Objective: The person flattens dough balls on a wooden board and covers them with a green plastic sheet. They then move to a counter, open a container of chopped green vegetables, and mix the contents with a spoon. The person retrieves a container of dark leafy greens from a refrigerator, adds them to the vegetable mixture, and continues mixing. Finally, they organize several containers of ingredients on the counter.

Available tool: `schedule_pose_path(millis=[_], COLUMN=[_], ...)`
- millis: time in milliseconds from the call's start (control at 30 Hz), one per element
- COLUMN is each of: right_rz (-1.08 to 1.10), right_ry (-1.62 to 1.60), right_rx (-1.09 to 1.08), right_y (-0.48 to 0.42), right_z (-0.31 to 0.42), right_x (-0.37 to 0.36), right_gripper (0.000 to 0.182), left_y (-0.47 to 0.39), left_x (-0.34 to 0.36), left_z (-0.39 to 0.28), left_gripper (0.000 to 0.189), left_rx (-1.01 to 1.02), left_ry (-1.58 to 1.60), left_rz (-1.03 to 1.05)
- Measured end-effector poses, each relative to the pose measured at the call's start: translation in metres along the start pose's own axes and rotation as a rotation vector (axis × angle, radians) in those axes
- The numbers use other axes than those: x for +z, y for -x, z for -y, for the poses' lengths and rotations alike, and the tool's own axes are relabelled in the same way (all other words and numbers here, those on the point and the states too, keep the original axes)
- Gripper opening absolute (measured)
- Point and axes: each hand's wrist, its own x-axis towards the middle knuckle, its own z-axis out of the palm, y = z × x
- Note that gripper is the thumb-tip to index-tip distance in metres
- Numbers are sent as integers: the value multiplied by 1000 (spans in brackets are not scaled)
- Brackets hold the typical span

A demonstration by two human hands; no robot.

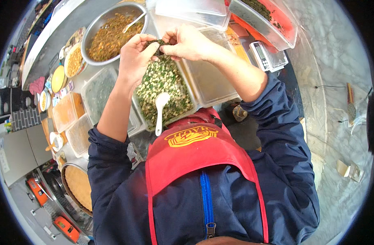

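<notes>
Between the fingertips of my left hand [139,53] and my right hand [187,44] is a piece of dark green dough [157,43]. Both hands pinch its edge, and the fingers hide part of it. Under them stands a transparent plastic bin [191,102] of chopped filling [161,78], green with pale bits. A white spoon [161,107] lies on the filling, its handle over the near rim. Beyond my left hand sits a large steel bowl [86,50] of brown chopped filling [108,39], with a pale spoon handle [134,22] sticking out.
Lidded plastic boxes [216,81] flank the bin. At the upper right, a tub [282,38] holds more dark green dough [257,9] beside a digital scale [268,56]. Small bowls [73,62] and boxes [67,111] crowd the left, with a round wooden-topped pan [78,183] nearer me.
</notes>
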Motion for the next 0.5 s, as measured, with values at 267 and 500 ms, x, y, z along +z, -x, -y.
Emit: schedule_pose_path(millis=[267, 500], right_rz=[-53, -143], right_ry=[-49, -73], right_rx=[134, 322], right_y=[-8, -10], right_z=[-11, 2], right_x=[88, 108], right_gripper=[21, 24], left_y=[37, 34], left_x=[-70, -67], left_z=[58, 66], left_gripper=[14, 19], left_rx=[-224, -293], left_ry=[79, 135], left_rz=[-65, -64])
